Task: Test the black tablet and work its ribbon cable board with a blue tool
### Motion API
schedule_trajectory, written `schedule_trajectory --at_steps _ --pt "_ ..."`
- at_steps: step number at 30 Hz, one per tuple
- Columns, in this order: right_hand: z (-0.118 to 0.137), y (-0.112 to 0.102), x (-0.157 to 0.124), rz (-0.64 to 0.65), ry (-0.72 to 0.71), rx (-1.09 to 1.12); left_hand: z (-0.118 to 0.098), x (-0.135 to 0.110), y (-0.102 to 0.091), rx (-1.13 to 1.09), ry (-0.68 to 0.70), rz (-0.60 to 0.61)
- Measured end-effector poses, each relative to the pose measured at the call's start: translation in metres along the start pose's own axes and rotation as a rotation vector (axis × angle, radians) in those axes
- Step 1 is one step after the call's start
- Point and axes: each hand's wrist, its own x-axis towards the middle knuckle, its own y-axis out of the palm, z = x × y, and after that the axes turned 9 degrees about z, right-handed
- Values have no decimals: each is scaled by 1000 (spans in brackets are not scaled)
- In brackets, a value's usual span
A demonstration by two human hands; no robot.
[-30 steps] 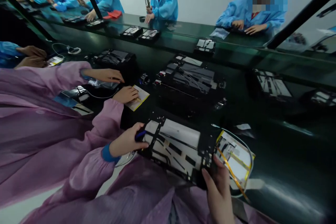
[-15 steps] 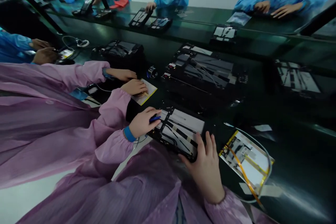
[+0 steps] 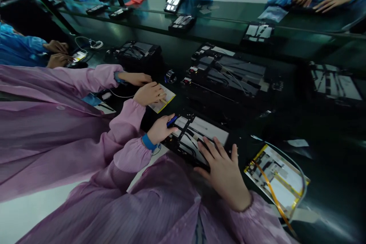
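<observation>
Evidently, the person's left hand (image 3: pixel 160 130) is narrowed around a blue pen-like tool (image 3: pixel 172 121), its thumb against one end of the dark-framed device (image 3: pixel 205 126). The right hand (image 3: pixel 224 169) spreads wide, palm down, fingertips over the device's opposite end and thumb by its near edge; how firmly it presses, one cannot tell. So the device lies flat between and just ahead of both hands, its near edge close to the person's pink gown (image 3: pixel 160 202).

Beyond the hands, a narrow dark strip of table (image 3: pixel 340 164) parts the device's far edge from a stack of similar units (image 3: pixel 240 72). To the right hand's right, just beside it, a yellow-edged panel (image 3: pixel 287 173) with an orange ribbon (image 3: pixel 267 181) limits sideways room; more tabletop stretches past it. Ahead of the left hand, near it, a co-worker's hand (image 3: pixel 150 93) rests on another yellow-edged sheet (image 3: pixel 168 101), leaving little gap there.
</observation>
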Motion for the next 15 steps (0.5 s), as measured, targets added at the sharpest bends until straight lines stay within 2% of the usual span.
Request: schedule_trajectory --at_steps 5,9,12,15 --pt "-12 -6 -10 -129 50 -12 -6 0 -2 20 -55 14" --pt "-21 -8 -12 -311 115 93 -17 -9 -5 108 -38 -98" --pt "-24 -7 -12 -490 206 320 -32 -19 -7 153 77 -146" --pt "-26 -8 -18 -617 346 526 -56 -22 -2 110 288 7"
